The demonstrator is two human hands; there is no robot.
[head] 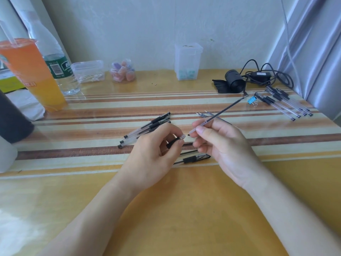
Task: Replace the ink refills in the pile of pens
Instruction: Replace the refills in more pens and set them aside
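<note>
One pen barrel (175, 140), mostly hidden, in the curled left hand (155, 150); right hand (223, 145) pinches a refill (221, 112)

A pile of pens (145, 128) is lying on the table (166, 209) just behind the left hand (156, 150), which is holding a pen barrel (174, 141). Loose refills (206, 114) are lying behind the right hand (221, 143), which is pinching a refill (222, 112). A single pen (193, 159) is lying between the hands. Far right, more pens (284, 102) are sitting beside a binder clip (251, 102) (clip on their left), a cabled device (235, 81) behind them.
</note>
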